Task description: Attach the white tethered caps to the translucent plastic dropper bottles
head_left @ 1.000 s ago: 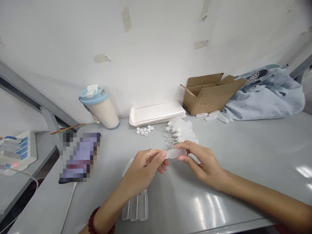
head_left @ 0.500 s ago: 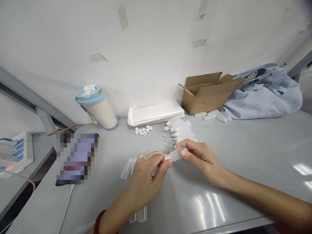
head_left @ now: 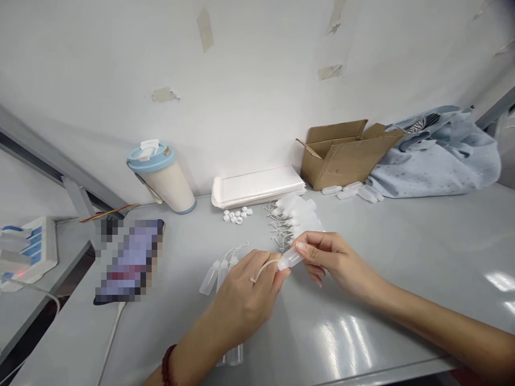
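Observation:
Between my two hands is a small translucent plastic bottle, tilted, its neck end toward the left. My left hand pinches a white cap with a thin curved strap at that neck. The bottle's body is gripped by the fingertips of my right hand. Just left of my left hand lie several similar bottles with strapped caps, partly covered by the hand. Behind my right hand is a pile of capped bottles, straps pointing left.
Small white caps lie before a stack of white envelopes. An open cardboard box stands behind loose bottles, beside a light blue cloth bag. To the left are a tumbler, a blurred phone and a power strip.
My left hand has turned at the bottle's neck, and the cap's strap has swung lower. The right fingers have shifted on the bottle, with the lower ones now spread beneath it.

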A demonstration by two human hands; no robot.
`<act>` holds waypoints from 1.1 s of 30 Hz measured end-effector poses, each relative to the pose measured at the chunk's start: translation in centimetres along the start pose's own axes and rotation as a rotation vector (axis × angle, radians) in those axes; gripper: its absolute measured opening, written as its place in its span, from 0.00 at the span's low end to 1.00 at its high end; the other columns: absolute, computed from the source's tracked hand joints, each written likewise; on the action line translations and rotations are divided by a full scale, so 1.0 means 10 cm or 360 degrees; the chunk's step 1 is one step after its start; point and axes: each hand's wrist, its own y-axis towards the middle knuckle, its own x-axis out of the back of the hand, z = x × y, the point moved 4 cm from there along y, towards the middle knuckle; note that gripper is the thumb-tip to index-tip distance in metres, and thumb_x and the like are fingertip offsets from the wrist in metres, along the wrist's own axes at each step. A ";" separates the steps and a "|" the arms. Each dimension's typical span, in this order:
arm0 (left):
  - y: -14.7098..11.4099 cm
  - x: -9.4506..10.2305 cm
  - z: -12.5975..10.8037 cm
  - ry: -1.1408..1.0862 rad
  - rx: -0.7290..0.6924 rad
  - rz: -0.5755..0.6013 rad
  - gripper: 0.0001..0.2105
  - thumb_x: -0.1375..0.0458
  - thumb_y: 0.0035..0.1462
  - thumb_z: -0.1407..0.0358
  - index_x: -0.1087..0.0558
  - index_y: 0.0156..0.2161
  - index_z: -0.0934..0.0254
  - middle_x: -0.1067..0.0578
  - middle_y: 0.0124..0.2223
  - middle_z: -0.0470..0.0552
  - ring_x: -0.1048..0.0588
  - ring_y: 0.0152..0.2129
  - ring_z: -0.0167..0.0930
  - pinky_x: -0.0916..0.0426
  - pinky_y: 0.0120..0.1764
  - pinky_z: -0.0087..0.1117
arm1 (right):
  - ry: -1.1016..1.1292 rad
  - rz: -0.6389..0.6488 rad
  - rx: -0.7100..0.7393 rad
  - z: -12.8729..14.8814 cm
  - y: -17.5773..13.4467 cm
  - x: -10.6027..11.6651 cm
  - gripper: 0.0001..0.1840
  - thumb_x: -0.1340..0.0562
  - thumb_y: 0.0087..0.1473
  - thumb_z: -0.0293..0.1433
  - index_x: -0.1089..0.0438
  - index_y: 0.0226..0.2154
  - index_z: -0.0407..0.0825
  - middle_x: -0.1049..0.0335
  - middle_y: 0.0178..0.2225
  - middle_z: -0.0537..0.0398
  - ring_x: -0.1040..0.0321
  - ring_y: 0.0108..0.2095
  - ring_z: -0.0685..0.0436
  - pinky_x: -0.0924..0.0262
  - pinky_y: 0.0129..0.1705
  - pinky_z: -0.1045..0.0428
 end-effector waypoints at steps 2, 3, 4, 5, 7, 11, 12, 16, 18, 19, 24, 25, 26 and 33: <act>0.01 0.02 0.03 -0.0160 0.0140 0.0008 0.06 0.49 0.60 0.76 0.33 0.33 0.67 0.28 0.30 0.51 0.32 0.27 0.28 0.37 0.30 0.28 | -0.0095 -0.0042 0.0052 0.01 -0.01 0.00 0.18 0.43 0.56 0.43 0.34 0.26 0.45 0.48 0.14 0.64 0.50 0.17 0.53 0.48 0.20 0.55; 0.02 0.03 0.05 -0.0266 0.0247 0.0018 0.06 0.48 0.60 0.74 0.32 0.32 0.67 0.29 0.29 0.49 0.33 0.26 0.27 0.37 0.29 0.27 | -0.0192 -0.0074 0.0120 0.03 -0.02 0.00 0.18 0.44 0.58 0.43 0.33 0.27 0.45 0.48 0.15 0.63 0.49 0.18 0.53 0.48 0.21 0.55; 0.02 0.04 0.07 -0.0376 0.0374 0.0050 0.06 0.48 0.60 0.73 0.32 0.31 0.66 0.30 0.27 0.47 0.33 0.25 0.26 0.38 0.28 0.26 | -0.0317 -0.0105 0.0215 0.05 -0.03 0.00 0.18 0.45 0.59 0.41 0.33 0.27 0.45 0.46 0.16 0.62 0.47 0.19 0.52 0.48 0.22 0.55; 0.03 0.05 0.09 -0.0480 0.0513 0.0102 0.07 0.48 0.60 0.71 0.32 0.30 0.66 0.31 0.26 0.46 0.34 0.23 0.25 0.39 0.26 0.25 | -0.0456 -0.0130 0.0336 0.07 -0.04 -0.01 0.17 0.45 0.60 0.40 0.32 0.28 0.46 0.43 0.18 0.61 0.45 0.20 0.52 0.48 0.23 0.55; 0.03 0.05 0.13 -0.0660 0.0782 0.0228 0.11 0.48 0.61 0.67 0.31 0.27 0.65 0.32 0.23 0.45 0.34 0.22 0.25 0.40 0.24 0.24 | -0.0731 -0.0141 0.0647 0.10 -0.07 -0.03 0.14 0.46 0.61 0.37 0.31 0.32 0.45 0.37 0.23 0.57 0.41 0.23 0.51 0.46 0.25 0.55; 0.01 0.04 0.18 -0.0995 0.1129 0.0404 0.16 0.50 0.62 0.61 0.32 0.24 0.65 0.33 0.21 0.44 0.34 0.20 0.24 0.41 0.23 0.23 | -0.1095 -0.0082 0.1233 0.13 -0.14 -0.10 0.13 0.49 0.63 0.33 0.32 0.39 0.42 0.33 0.27 0.51 0.38 0.26 0.48 0.42 0.28 0.54; 0.01 0.04 0.18 -0.1046 0.1151 0.0426 0.16 0.50 0.61 0.60 0.32 0.24 0.65 0.34 0.20 0.43 0.34 0.19 0.24 0.42 0.22 0.23 | -0.1105 -0.0069 0.1240 0.14 -0.15 -0.11 0.14 0.50 0.63 0.32 0.32 0.39 0.42 0.33 0.27 0.51 0.38 0.26 0.48 0.42 0.28 0.54; 0.01 0.02 0.18 -0.0998 0.1062 0.0460 0.18 0.50 0.62 0.61 0.35 0.22 0.65 0.38 0.18 0.41 0.38 0.16 0.22 0.44 0.21 0.23 | -0.0879 0.0053 0.0699 0.12 -0.08 -0.10 0.16 0.52 0.64 0.33 0.33 0.32 0.45 0.35 0.25 0.56 0.39 0.25 0.51 0.44 0.29 0.55; 0.01 0.01 0.16 -0.0815 0.0958 0.0450 0.18 0.50 0.62 0.62 0.36 0.21 0.65 0.38 0.18 0.41 0.38 0.17 0.23 0.46 0.22 0.24 | -0.0722 0.0125 0.0454 0.11 -0.06 -0.09 0.19 0.51 0.64 0.38 0.35 0.27 0.46 0.42 0.21 0.60 0.45 0.22 0.53 0.49 0.24 0.56; 0.01 0.02 0.15 -0.0704 0.0887 0.0435 0.17 0.50 0.62 0.63 0.36 0.22 0.65 0.38 0.19 0.42 0.39 0.18 0.23 0.46 0.22 0.25 | -0.0635 0.0146 0.0357 0.10 -0.05 -0.09 0.21 0.50 0.63 0.41 0.38 0.25 0.47 0.46 0.19 0.62 0.49 0.20 0.53 0.52 0.22 0.56; -0.03 0.03 0.05 -0.0307 0.0393 0.0311 0.11 0.52 0.64 0.68 0.34 0.30 0.66 0.38 0.24 0.44 0.41 0.19 0.25 0.46 0.23 0.27 | 0.0036 0.0254 -0.0193 -0.06 0.00 -0.09 0.28 0.43 0.54 0.52 0.50 0.18 0.49 0.57 0.16 0.67 0.60 0.16 0.57 0.60 0.16 0.58; -0.04 0.03 0.03 -0.0239 0.0315 0.0301 0.10 0.52 0.64 0.69 0.34 0.30 0.66 0.37 0.24 0.44 0.40 0.20 0.25 0.45 0.24 0.27 | 0.0168 0.0279 -0.0317 -0.09 0.00 -0.09 0.28 0.41 0.52 0.52 0.50 0.18 0.49 0.56 0.16 0.68 0.61 0.15 0.57 0.62 0.16 0.58; -0.05 0.02 0.01 -0.0175 0.0249 0.0301 0.10 0.53 0.64 0.69 0.35 0.31 0.66 0.37 0.25 0.45 0.40 0.20 0.26 0.45 0.24 0.27 | 0.0275 0.0296 -0.0430 -0.12 0.01 -0.10 0.28 0.39 0.50 0.51 0.50 0.18 0.49 0.55 0.16 0.68 0.63 0.15 0.58 0.64 0.15 0.59; -0.03 0.01 -0.03 0.0135 -0.0026 0.0211 0.09 0.54 0.64 0.71 0.35 0.33 0.66 0.34 0.26 0.48 0.37 0.22 0.29 0.42 0.24 0.29 | 0.0364 0.0333 -0.0543 -0.17 0.00 -0.11 0.27 0.40 0.52 0.50 0.50 0.19 0.49 0.59 0.15 0.69 0.66 0.15 0.58 0.67 0.14 0.59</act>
